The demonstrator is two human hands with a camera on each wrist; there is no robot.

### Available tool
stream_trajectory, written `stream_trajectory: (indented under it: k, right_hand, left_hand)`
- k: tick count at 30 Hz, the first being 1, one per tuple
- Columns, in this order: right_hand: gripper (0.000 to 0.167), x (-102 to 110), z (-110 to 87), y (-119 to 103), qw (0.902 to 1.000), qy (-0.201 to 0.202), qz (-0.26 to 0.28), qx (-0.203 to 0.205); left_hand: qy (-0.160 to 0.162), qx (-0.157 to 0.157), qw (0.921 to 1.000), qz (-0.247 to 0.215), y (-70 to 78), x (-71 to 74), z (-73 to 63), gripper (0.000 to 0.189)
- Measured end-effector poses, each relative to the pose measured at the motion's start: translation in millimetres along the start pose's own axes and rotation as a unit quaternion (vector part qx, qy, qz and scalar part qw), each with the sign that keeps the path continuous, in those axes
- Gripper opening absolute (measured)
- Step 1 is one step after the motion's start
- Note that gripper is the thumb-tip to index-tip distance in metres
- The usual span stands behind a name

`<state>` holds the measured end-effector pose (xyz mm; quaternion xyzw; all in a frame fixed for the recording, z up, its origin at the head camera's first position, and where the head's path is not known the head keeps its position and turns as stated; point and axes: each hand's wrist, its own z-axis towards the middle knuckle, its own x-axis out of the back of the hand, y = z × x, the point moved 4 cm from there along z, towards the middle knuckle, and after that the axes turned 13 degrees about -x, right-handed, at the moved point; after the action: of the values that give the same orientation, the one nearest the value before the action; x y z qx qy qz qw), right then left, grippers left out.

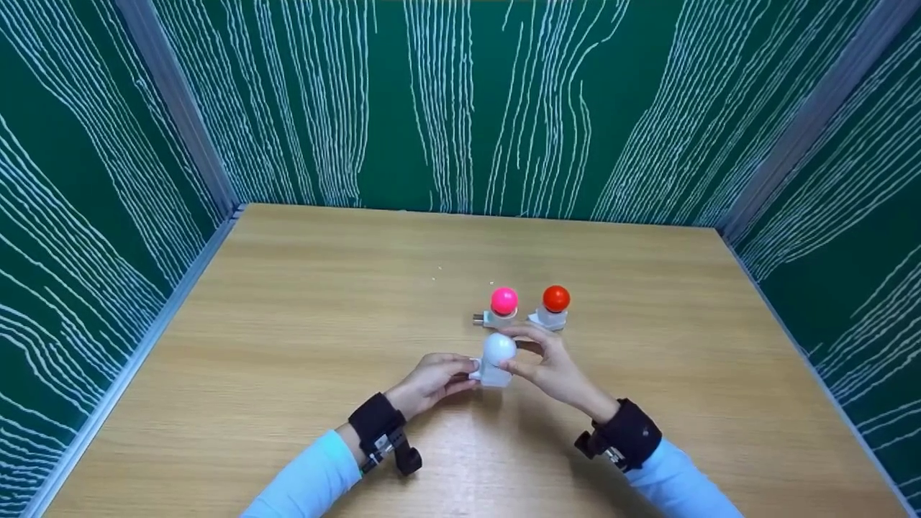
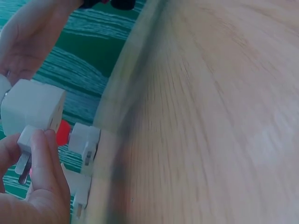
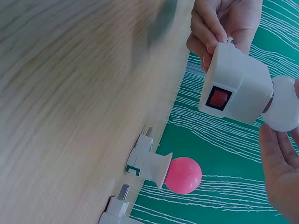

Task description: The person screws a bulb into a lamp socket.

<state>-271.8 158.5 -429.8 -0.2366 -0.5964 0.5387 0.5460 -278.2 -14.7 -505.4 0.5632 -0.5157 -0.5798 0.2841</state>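
Above the table, my left hand point(image 1: 439, 381) pinches the plug end of a white plug-in lamp socket point(image 1: 496, 377). In the left wrist view its metal plug prongs point(image 2: 24, 170) stick out between thumb and fingers. A round white light bulb point(image 1: 499, 349) sits in the socket's mouth, with a thin metal ring of its base showing in the right wrist view. My right hand point(image 1: 548, 365) holds this bulb between thumb and fingers. On the socket's side is a red rocker switch point(image 3: 218, 98).
Just beyond the hands, a pink bulb point(image 1: 504, 301) in a white plug-in socket stands on the wooden table point(image 1: 288, 324). To its right is a red bulb point(image 1: 556, 298) in a similar socket. Green walls with white wavy lines enclose the table's back and sides.
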Motion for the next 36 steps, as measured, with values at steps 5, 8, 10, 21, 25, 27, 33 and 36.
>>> stream_trajectory:
  k: [5, 8, 10, 21, 25, 27, 33, 36]
  right_hand:
    - [0.041, -0.5, -1.0, 0.4, 0.9999, 0.011, -0.001, 0.006]
    - [0.041, -1.2, -1.8, -2.0, 0.9998, 0.016, 0.000, 0.008]
    - [0.041, -1.6, -2.0, -2.3, 0.9998, 0.017, 0.000, 0.008]
    - [0.052, -4.5, -3.3, -0.9, 0.9963, -0.084, 0.009, -0.016]
    - [0.049, -5.4, -3.5, 0.2, 0.9938, -0.104, 0.004, -0.041]
    - [0.048, -5.7, -2.9, 1.8, 0.9934, -0.105, 0.006, -0.047]
    - [0.047, -5.8, -1.4, 3.6, 0.9935, -0.099, 0.013, -0.054]
    - [0.047, -6.0, -0.3, 3.8, 0.9945, -0.090, 0.013, -0.053]
  left_hand:
    - [-0.003, 0.000, 1.0000, -0.001, -1.3, 0.0, -0.4, 0.031]
    - [-0.008, 0.002, 1.0000, 0.002, -1.7, 0.4, -0.8, 0.032]
    - [-0.013, 0.002, 0.9999, 0.006, -1.2, 0.8, -1.3, 0.032]
    - [-0.032, 0.006, 0.9994, 0.015, 1.0, 0.3, -2.7, 0.028]
    - [-0.031, 0.009, 0.9993, 0.016, -0.3, 1.3, -2.0, 0.028]
    - [-0.029, 0.009, 0.9994, 0.016, -1.2, 1.8, -1.5, 0.029]
    - [-0.021, 0.011, 0.9997, 0.010, -2.9, 2.1, 0.9, 0.031]
    - [-0.015, 0.011, 0.9998, 0.007, -3.4, 2.2, 2.0, 0.031]
